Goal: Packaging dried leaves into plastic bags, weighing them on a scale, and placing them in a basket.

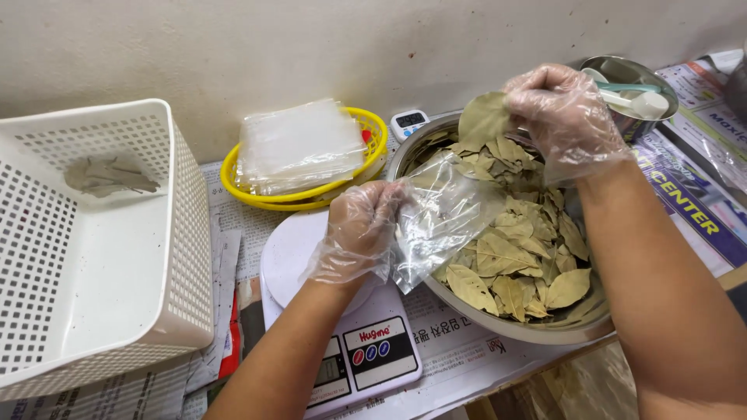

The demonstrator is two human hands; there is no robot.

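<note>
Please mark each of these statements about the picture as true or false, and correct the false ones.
1. The left hand holds a clear plastic bag. True.
2. The right hand holds a metal spoon. False: it holds a dried leaf over the metal bowl.
3. Both hands wear thin transparent gloves. True.
4. The yellow basket is filled with dried leaves. False: it holds a stack of clear plastic bags.
5. The white basket contains one packed bag of leaves. True.
6. The bag in the left hand lies flat on the scale. False: it is held up at the edge of the bowl, beside the scale.
</note>
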